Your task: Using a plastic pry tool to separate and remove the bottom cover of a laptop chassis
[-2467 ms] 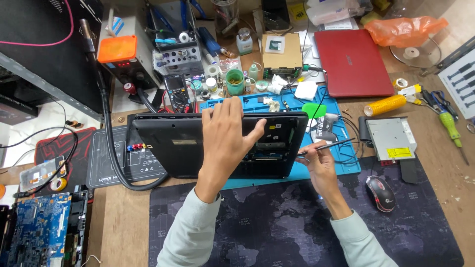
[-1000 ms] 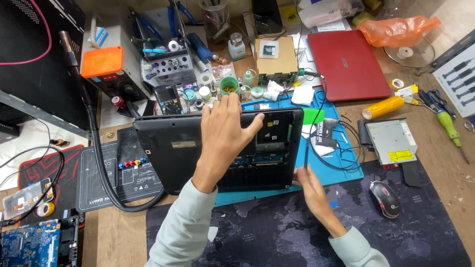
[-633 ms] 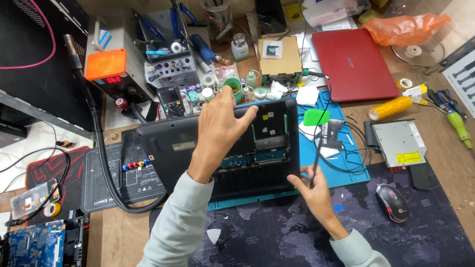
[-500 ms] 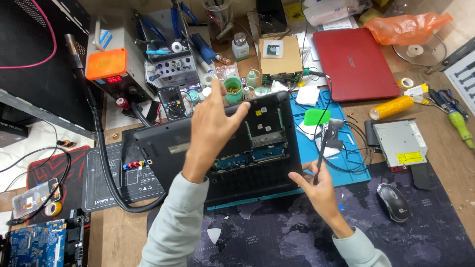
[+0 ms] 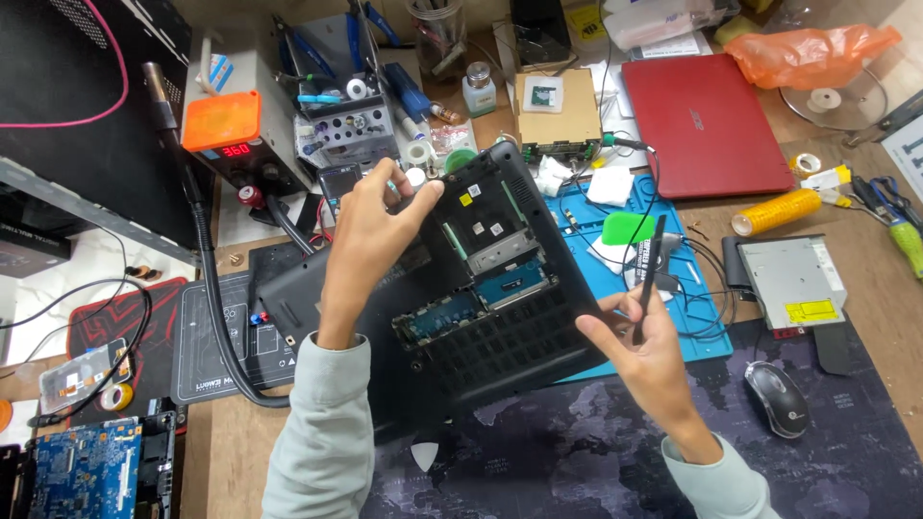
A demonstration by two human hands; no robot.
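Over on the far left of the bench [image 5: 231,452] we're seeing a bare blue circuit board [image 5: 82,471] sitting near a roll of tape [image 5: 117,396], and a black gooseneck hose [image 5: 207,279] curving up toward the orange-topped soldering station [image 5: 226,130], probably parked there so it's out of the work zone. Then our left hand [image 5: 370,226] is clamping the far edge of the black laptop base [image 5: 461,298], fingers curled over the rim, so that grip is clenched on the laptop and tilting it up off the blue work mat [image 5: 663,288], which looks like it's to get at the underside. The bottom is facing us with its bay covers off, showing a green board strip and metal drive cage. On the right, our right hand [image 5: 644,351] is pinching a thin black pry tool [image 5: 649,279] upright, that grip closed around it, right beside the laptop's right edge and just touching the corner. Further right there's a red laptop [image 5: 707,125], a silver optical drive [image 5: 793,284], a yellow tape roll [image 5: 779,211] and a black mouse [image 5: 777,399] lying spare.
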